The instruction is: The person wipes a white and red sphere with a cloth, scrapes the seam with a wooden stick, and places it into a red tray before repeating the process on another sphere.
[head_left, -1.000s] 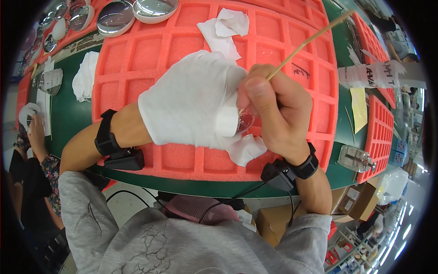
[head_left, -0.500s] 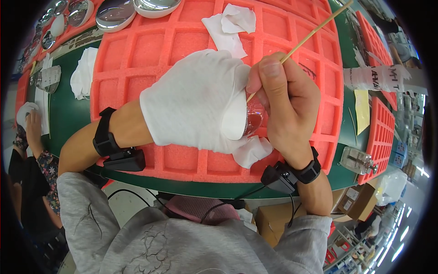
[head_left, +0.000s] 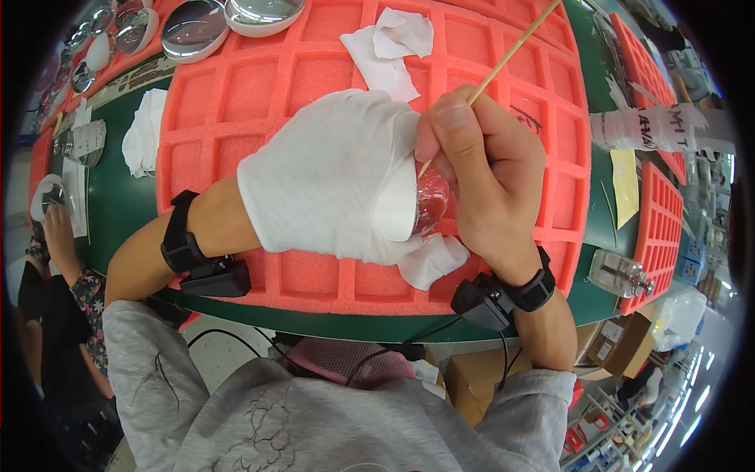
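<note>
The gloved left hand [head_left: 330,177] grips the white-edged lens [head_left: 431,203], its clear face toward the right hand [head_left: 495,177]. That bare hand pinches the wooden stick [head_left: 515,59], which slants from the lens's rim outward beyond it.

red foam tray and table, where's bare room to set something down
Bare pockets in the red foam tray lie between the shiny domes and the gloved left hand. Green tabletop is bare between the white cloth and left forearm. Crowded: the middle, where the right hand, stick, clear piece and loose cloth cluster.
</note>
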Demonstrator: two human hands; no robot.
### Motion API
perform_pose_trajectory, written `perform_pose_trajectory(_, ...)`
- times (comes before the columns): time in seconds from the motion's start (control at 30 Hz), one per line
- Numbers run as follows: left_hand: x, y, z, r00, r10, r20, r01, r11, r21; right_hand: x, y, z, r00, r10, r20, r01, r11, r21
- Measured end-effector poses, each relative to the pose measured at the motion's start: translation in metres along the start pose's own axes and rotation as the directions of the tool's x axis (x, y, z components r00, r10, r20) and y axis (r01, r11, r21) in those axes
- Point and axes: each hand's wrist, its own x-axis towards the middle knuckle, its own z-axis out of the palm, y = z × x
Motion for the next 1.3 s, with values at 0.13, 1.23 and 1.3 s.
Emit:
perform_pose_trajectory(0.13,-0.001,-0.002,0.000,1.000,0.000,-0.027,-0.001,0.999,-0.042,-0.001,-0.003,-0.001,0.995,-0.048,0.089,0.064,0.981,-0.184)
perform_pose_trajectory(1.23,-0.001,-0.005,0.007,0.972,0.083,-0.220,-0.110,0.988,-0.112,0.003,0.001,-0.005,0.977,-0.126,0.173,0.151,0.978,-0.145)
perform_pose_trajectory(1.3,0.000,-0.005,0.006,0.972,0.093,-0.215,-0.112,0.991,-0.079,0.001,-0.002,0.000,0.998,-0.044,0.042,0.049,0.992,-0.117)
